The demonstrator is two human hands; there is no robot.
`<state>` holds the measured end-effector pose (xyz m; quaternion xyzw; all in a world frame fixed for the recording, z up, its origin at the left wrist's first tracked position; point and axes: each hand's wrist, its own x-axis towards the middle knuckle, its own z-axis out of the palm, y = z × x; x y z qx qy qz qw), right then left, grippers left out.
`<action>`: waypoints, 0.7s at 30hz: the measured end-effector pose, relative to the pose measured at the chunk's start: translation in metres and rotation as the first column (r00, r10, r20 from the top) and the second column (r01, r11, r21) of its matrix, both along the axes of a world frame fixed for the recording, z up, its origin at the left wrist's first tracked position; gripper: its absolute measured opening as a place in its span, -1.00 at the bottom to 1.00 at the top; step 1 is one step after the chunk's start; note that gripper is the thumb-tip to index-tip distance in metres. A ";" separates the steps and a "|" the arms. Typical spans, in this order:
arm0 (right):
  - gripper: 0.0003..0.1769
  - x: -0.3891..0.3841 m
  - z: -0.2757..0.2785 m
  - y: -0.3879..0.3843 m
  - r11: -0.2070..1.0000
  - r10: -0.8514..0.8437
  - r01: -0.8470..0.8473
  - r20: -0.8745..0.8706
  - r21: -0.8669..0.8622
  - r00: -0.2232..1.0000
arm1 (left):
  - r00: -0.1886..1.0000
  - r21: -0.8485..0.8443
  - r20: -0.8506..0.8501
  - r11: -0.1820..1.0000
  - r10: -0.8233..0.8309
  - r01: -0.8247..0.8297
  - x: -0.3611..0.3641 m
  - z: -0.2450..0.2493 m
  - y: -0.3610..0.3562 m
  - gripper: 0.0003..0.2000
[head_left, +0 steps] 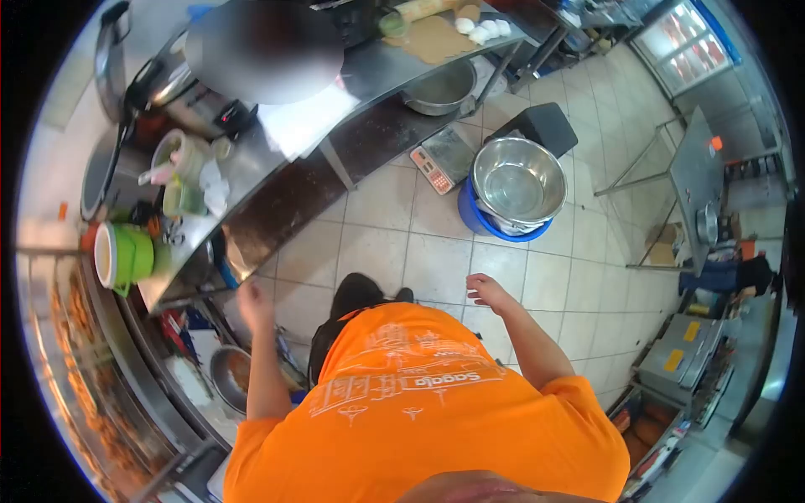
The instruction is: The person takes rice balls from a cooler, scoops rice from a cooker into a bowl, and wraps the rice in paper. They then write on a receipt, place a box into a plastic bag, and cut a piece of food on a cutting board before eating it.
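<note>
My left hand (254,299) hangs low beside the steel counter's near end, close to a brown panel below the counter. It is blurred, and its fingers do not show clearly. My right hand (486,290) is held out over the tiled floor with loosely bent fingers apart and nothing in them. Beyond it a shiny steel bowl (519,180) sits on top of a blue tub (475,220). A kitchen scale (442,159) with an orange keypad stands left of the bowl. Neither hand touches these things.
The steel counter (243,170) on the left bears a green bucket (126,256), plastic containers and white paper (306,117). A dark box (541,130) stands behind the bowl. On the right are a steel table (698,163) and a grey appliance (683,348). Below left lies a pan (220,381).
</note>
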<state>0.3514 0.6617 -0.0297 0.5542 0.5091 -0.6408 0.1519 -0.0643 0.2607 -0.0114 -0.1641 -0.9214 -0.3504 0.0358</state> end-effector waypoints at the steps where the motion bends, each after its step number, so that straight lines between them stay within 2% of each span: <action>1: -0.52 -0.005 0.004 -0.002 0.995 -0.098 0.097 -0.018 -0.026 0.995 | 0.990 -0.016 0.109 0.996 -0.087 0.090 -0.019 0.010 0.053 -0.79; 2: -0.52 -0.024 -0.001 -0.013 0.979 -0.193 0.189 -0.050 -0.073 0.980 | 0.957 0.063 0.002 0.955 -0.289 0.289 -0.046 0.012 0.094 -0.83; 3: -0.52 -0.032 0.005 -0.007 0.973 -0.218 0.212 -0.058 -0.089 0.974 | 0.921 0.022 0.007 0.921 -0.389 0.388 -0.062 0.000 0.155 -0.84; 5: -0.55 -0.049 0.014 0.002 0.888 -0.453 0.426 -0.169 -0.173 0.875 | 0.795 0.030 0.081 0.798 -0.602 0.601 -0.065 0.010 0.277 -0.82; 6: -0.55 -0.061 0.017 0.012 0.874 -0.481 0.452 -0.175 -0.180 0.859 | 0.743 0.049 0.141 0.754 -0.654 0.655 -0.063 0.024 0.342 -0.83; 8: -0.55 -0.083 0.022 0.030 0.791 -0.608 0.553 -0.226 -0.263 0.761 | 0.573 0.061 0.001 0.572 -0.819 0.818 -0.079 0.006 0.463 -0.83; 9: -0.55 -0.095 0.024 0.046 0.774 -0.629 0.576 -0.224 -0.263 0.744 | 0.520 0.055 -0.103 0.517 -0.848 0.854 -0.084 0.005 0.524 -0.81; 10: -0.54 -0.108 0.027 0.061 0.755 -0.654 0.606 -0.209 -0.252 0.728 | 0.486 -0.039 -0.027 0.486 -0.874 0.873 -0.089 0.009 0.585 -0.77; 11: -0.54 -0.119 0.030 0.070 0.728 -0.683 0.640 -0.185 -0.245 0.707 | 0.473 -0.051 -0.112 0.480 -0.874 0.876 -0.091 0.004 0.644 -0.73; 12: -0.53 -0.126 0.027 0.086 0.702 -0.712 0.675 -0.185 -0.229 0.678 | 0.484 -0.060 -0.129 0.494 -0.865 0.867 -0.095 0.002 0.701 -0.65; 14: -0.55 -0.140 0.038 0.111 0.643 -0.766 0.749 -0.148 -0.160 0.625 | 0.571 -0.223 0.025 0.552 -0.820 0.803 -0.095 0.014 0.801 -0.52; 15: -0.58 -0.155 0.046 0.129 0.600 -0.799 0.794 -0.138 -0.098 0.586 | 0.546 -0.215 0.026 0.529 -0.837 0.821 -0.102 0.012 0.845 -0.52; 16: -0.57 -0.167 0.056 0.145 0.587 -0.805 0.807 -0.147 -0.060 0.575 | 0.582 -0.247 0.036 0.557 -0.812 0.793 -0.106 0.011 0.887 -0.47; 18: -0.56 -0.187 0.075 0.176 0.509 -0.850 0.860 -0.177 -0.033 0.496 | 0.624 -0.326 0.055 0.577 -0.779 0.749 -0.109 0.013 0.943 -0.36; 19: -0.56 -0.198 0.080 0.185 0.454 -0.875 0.891 -0.203 -0.022 0.440 | 0.599 -0.327 0.067 0.550 -0.798 0.769 -0.114 0.005 0.957 -0.36; 21: -0.57 -0.218 0.094 0.203 0.383 -0.905 0.924 -0.205 -0.006 0.373 | 0.565 -0.476 0.023 0.488 -0.824 0.731 -0.123 -0.014 0.976 -0.35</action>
